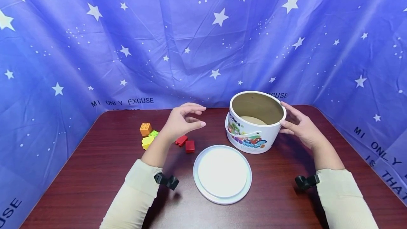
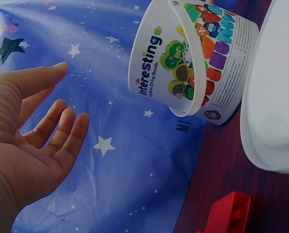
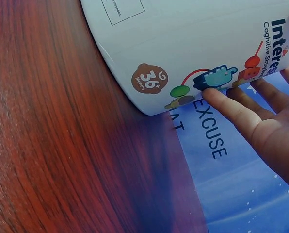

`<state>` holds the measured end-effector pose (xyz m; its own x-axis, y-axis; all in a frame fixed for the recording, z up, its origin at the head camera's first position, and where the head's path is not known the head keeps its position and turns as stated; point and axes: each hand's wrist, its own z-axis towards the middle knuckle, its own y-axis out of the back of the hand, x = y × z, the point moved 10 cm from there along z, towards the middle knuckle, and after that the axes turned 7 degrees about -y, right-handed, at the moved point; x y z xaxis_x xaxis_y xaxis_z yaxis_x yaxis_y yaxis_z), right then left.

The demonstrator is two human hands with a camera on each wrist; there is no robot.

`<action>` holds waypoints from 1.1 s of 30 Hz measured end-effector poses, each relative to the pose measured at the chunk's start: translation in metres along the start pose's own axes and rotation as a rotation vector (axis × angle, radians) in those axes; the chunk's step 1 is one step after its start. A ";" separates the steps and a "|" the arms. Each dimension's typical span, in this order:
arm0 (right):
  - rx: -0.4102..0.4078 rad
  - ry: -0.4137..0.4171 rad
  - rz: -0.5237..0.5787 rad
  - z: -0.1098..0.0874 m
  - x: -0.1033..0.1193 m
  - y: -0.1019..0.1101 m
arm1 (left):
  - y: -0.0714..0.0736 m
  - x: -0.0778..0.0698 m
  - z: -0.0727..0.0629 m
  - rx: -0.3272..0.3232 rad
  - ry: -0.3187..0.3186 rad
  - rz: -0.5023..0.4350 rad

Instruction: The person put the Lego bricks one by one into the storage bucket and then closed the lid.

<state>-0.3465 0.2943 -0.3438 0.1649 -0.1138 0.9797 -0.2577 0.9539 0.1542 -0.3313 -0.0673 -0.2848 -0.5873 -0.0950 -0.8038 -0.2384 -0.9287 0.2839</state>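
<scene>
I log the right hand (image 1: 302, 127) first: its fingers (image 3: 232, 108) lie straight and slightly spread against the side wall of the tub (image 1: 254, 123), fingertips touching the printed band just under the rim. No curl around it that I can see; it is a flat touch, not a grasp.

The left hand (image 1: 182, 121) hovers above the table (image 1: 95, 172), holding nothing. Its fingers (image 2: 62, 128) are loosely bent and apart, thumb raised above them, palm turned toward the tub. The tub stands just to the right of this hand, clear of it.

The tub is a short white cylinder, open at the top, with a dull tan inside, smooth glossy walls, colourful cartoon print and a thin white handle hanging down its front. It stands upright near the far edge of the table.

Its lid (image 1: 222, 174), a flat white disc with a raised rim, lies in front of the tub, between my two forearms.

Under and left of the left hand lie toy bricks: two red bricks (image 1: 186, 143), a yellow-green cluster (image 1: 148, 140) and an orange brick (image 1: 145, 129). The tabletop is dark red wood grain. A blue starred cloth (image 1: 203, 38) hangs behind.
</scene>
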 end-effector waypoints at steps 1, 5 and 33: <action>-0.001 0.001 -0.001 0.000 0.000 0.000 | 0.002 0.000 -0.002 -0.005 0.001 0.001; -0.001 0.003 0.010 0.000 0.001 0.000 | 0.010 -0.001 -0.008 -0.021 0.014 -0.005; -0.001 -0.008 -0.009 -0.001 0.001 0.000 | 0.060 0.014 -0.056 -0.055 0.054 -0.012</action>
<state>-0.3456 0.2939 -0.3430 0.1597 -0.1245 0.9793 -0.2548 0.9532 0.1627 -0.3099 -0.1442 -0.3084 -0.5416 -0.1013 -0.8345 -0.2014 -0.9482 0.2458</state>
